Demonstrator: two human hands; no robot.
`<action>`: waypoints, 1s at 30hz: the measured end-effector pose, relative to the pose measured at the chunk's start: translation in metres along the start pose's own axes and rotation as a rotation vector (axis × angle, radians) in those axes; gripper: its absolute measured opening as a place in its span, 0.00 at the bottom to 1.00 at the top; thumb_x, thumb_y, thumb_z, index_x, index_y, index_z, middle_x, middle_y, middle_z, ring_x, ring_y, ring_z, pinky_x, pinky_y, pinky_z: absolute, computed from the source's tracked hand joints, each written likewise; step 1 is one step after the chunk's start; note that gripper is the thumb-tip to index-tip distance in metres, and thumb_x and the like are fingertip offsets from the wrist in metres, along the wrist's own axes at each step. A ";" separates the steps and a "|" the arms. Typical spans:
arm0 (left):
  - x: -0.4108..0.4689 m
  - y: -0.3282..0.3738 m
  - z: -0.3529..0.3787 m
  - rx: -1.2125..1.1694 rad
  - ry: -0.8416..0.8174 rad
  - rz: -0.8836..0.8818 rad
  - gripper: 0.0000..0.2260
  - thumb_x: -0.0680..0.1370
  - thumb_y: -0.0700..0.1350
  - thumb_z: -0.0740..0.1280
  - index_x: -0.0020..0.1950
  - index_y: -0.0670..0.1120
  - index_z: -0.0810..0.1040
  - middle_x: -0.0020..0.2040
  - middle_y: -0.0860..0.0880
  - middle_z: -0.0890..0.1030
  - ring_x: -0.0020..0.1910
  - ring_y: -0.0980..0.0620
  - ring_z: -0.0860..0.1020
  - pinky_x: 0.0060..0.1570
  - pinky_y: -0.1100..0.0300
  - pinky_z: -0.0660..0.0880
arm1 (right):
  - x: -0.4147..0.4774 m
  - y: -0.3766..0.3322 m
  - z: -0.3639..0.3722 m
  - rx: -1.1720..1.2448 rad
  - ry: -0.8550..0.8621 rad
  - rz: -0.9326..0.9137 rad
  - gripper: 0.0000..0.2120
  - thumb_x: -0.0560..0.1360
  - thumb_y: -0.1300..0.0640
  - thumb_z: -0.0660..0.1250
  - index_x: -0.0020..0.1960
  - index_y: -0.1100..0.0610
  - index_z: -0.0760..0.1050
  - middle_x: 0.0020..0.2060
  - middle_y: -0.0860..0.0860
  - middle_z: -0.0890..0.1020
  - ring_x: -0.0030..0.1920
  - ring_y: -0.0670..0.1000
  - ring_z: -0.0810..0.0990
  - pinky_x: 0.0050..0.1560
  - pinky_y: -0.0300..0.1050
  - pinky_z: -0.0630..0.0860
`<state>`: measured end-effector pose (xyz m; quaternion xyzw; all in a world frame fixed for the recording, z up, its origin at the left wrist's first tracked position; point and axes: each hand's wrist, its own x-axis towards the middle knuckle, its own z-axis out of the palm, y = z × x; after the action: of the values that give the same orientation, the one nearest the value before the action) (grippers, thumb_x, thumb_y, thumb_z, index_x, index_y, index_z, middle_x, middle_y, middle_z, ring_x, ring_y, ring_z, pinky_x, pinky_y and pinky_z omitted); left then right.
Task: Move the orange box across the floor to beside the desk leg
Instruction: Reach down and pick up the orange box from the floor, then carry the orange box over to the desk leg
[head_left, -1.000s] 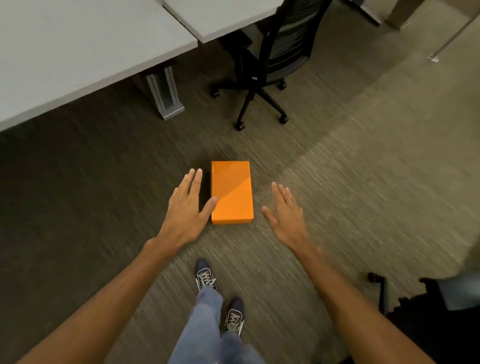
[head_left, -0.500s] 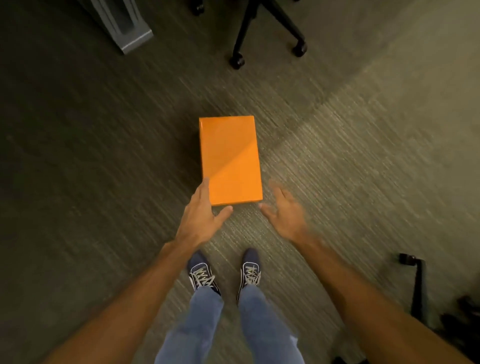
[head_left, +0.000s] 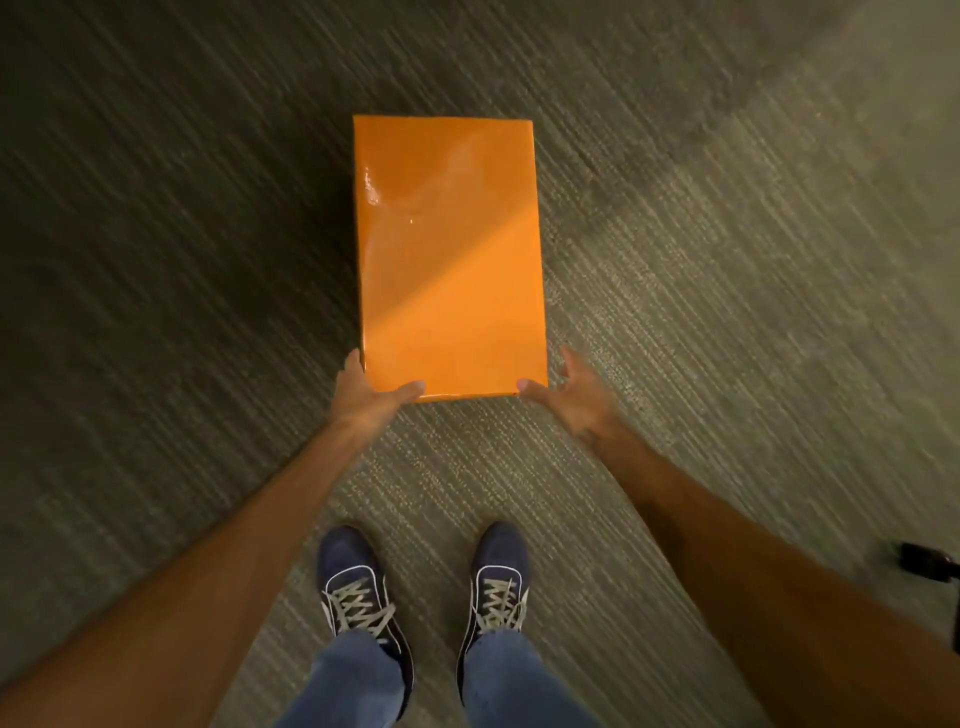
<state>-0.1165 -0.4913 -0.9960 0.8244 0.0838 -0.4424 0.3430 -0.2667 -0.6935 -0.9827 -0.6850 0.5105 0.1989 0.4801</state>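
A glossy orange box (head_left: 447, 249) lies flat on the carpet, long side pointing away from me. My left hand (head_left: 371, 397) cups its near left corner, thumb on the near edge and fingers along the left side. At the near right corner is my right hand (head_left: 574, 392), thumb tip on the top edge and fingers spread beside the right side. The box rests on the floor. The desk leg is out of view.
My two feet in dark blue sneakers (head_left: 363, 597) stand just behind the box. Striped grey-green carpet (head_left: 727, 312) surrounds it on all sides. A black chair part (head_left: 930, 564) shows at the right edge.
My view has dropped closer to the box, so desk leg and chair left the frame. Both hands came in from beside the box to its near corners and now touch it.
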 end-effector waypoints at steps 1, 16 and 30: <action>0.011 -0.007 0.005 -0.006 -0.004 -0.015 0.51 0.67 0.51 0.79 0.80 0.43 0.52 0.76 0.41 0.65 0.72 0.40 0.69 0.67 0.47 0.70 | 0.012 0.005 0.006 0.063 0.000 0.025 0.45 0.71 0.43 0.73 0.79 0.55 0.54 0.73 0.53 0.68 0.69 0.54 0.70 0.66 0.54 0.71; 0.043 -0.039 -0.004 -0.363 -0.112 -0.153 0.27 0.67 0.43 0.79 0.64 0.51 0.74 0.62 0.48 0.80 0.64 0.44 0.76 0.70 0.43 0.69 | 0.035 -0.003 0.022 0.811 -0.048 0.253 0.33 0.70 0.69 0.72 0.73 0.60 0.65 0.65 0.61 0.77 0.61 0.61 0.79 0.60 0.63 0.77; -0.099 -0.013 -0.121 -0.603 0.046 -0.231 0.36 0.54 0.46 0.83 0.61 0.46 0.78 0.59 0.42 0.84 0.59 0.42 0.81 0.65 0.44 0.75 | -0.090 -0.122 -0.004 0.609 -0.175 0.237 0.31 0.72 0.67 0.72 0.72 0.63 0.66 0.61 0.60 0.79 0.55 0.58 0.80 0.41 0.47 0.80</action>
<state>-0.0997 -0.3875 -0.8793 0.6806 0.3117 -0.4148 0.5172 -0.1946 -0.6491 -0.8563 -0.4264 0.5792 0.1499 0.6784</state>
